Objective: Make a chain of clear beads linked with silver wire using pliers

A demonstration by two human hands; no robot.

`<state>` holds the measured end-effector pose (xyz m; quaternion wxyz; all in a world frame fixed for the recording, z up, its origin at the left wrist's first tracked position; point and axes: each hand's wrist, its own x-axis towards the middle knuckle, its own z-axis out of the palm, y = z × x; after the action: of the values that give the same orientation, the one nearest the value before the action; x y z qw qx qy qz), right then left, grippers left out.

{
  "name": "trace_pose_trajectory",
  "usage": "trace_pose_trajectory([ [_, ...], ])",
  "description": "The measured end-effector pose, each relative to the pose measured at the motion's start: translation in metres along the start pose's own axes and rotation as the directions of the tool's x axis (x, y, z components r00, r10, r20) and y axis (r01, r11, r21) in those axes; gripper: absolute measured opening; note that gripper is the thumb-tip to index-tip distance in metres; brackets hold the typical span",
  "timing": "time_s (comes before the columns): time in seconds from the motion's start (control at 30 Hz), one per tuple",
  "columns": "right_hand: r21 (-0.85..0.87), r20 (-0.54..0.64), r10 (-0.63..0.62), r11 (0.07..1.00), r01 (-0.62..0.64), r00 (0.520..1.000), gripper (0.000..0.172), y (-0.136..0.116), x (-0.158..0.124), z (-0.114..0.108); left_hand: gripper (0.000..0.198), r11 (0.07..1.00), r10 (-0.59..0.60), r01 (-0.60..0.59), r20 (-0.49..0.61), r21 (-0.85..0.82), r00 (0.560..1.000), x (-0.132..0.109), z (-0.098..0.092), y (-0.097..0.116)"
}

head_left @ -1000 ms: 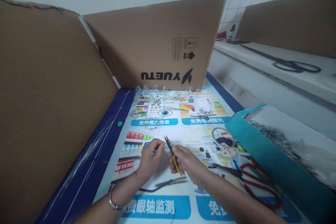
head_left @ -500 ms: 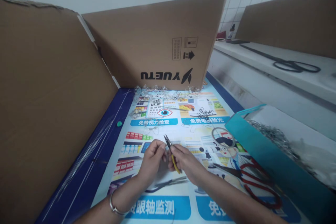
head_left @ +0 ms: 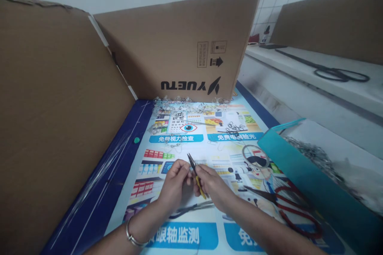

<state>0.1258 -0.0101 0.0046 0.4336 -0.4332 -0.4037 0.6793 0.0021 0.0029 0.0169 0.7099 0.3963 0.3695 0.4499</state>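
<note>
Small pliers (head_left: 201, 189) with yellow handles and dark pointed jaws are gripped in my right hand (head_left: 216, 186), jaws pointing up and away. My left hand (head_left: 176, 178) is closed in a pinch just left of the jaws, its fingertips close to them. Whatever lies between those fingertips is too small to make out. Beneath my wrists a dark-handled metal tool (head_left: 196, 207) lies on the printed mat (head_left: 206, 243), partly hidden. To the right of my right forearm lie scissors (head_left: 283, 201) with red handles.
A teal box (head_left: 299, 175) of tangled metal pieces stands right. Clear wire-like pieces (head_left: 179, 107) and dark loops (head_left: 235, 127) lie farther back, near a round ring (head_left: 255, 156). Thin strands (head_left: 95, 185) lie left. Cardboard panels (head_left: 167, 48) stand behind and left; black scissors (head_left: 338, 73) rest on a ledge.
The view has shifted very slightly. Both hands and the pliers keep almost the same position, with no clear change of grip.
</note>
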Motion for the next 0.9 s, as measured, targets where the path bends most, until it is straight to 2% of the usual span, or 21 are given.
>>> trace_pose_trajectory([
  [0.17, -0.048, -0.010, -0.030, 0.998, 0.029, 1.000, 0.040, 0.000, -0.001, 0.000, 0.022, 0.988, 0.068, -0.056, -0.078, 0.146, 0.995, 0.004, -0.008, -0.003],
  [0.3, -0.054, -0.023, 0.013, 0.998, -0.014, 1.000, 0.040, -0.004, -0.004, -0.001, 0.019, 0.951, 0.114, -0.092, -0.059, 0.295, 0.992, 0.007, -0.016, -0.002],
  [0.47, -0.031, 0.019, 0.058, 0.998, -0.057, 0.998, 0.038, -0.012, -0.007, -0.003, 0.016, 0.790, 0.242, -0.212, 0.025, 0.575, 0.970, 0.010, -0.023, 0.003],
  [0.6, 0.030, 0.047, 0.121, 0.992, -0.122, 0.992, 0.037, -0.013, -0.007, -0.004, 0.015, 0.700, 0.304, -0.254, 0.044, 0.667, 0.952, 0.011, -0.025, 0.004],
  [0.67, 0.059, 0.069, 0.132, 0.989, -0.136, 0.989, 0.036, -0.011, -0.008, -0.006, 0.015, 0.712, 0.304, -0.243, 0.023, 0.658, 0.952, 0.012, -0.026, 0.003],
  [0.77, 0.047, 0.096, 0.182, 0.981, -0.188, 0.979, 0.036, -0.009, -0.008, -0.011, 0.017, 0.790, 0.255, -0.193, -0.026, 0.582, 0.967, 0.015, -0.028, 0.002],
  [0.83, -0.032, 0.112, 0.223, 0.975, -0.221, 0.968, 0.036, -0.011, -0.009, -0.017, 0.019, 0.858, 0.218, -0.163, -0.058, 0.487, 0.974, 0.018, -0.030, 0.002],
  [0.9, -0.146, 0.113, 0.208, 0.971, -0.191, 0.972, 0.036, -0.015, -0.008, -0.022, 0.019, 0.910, 0.188, -0.142, -0.081, 0.389, 0.979, 0.021, -0.031, 0.001],
])
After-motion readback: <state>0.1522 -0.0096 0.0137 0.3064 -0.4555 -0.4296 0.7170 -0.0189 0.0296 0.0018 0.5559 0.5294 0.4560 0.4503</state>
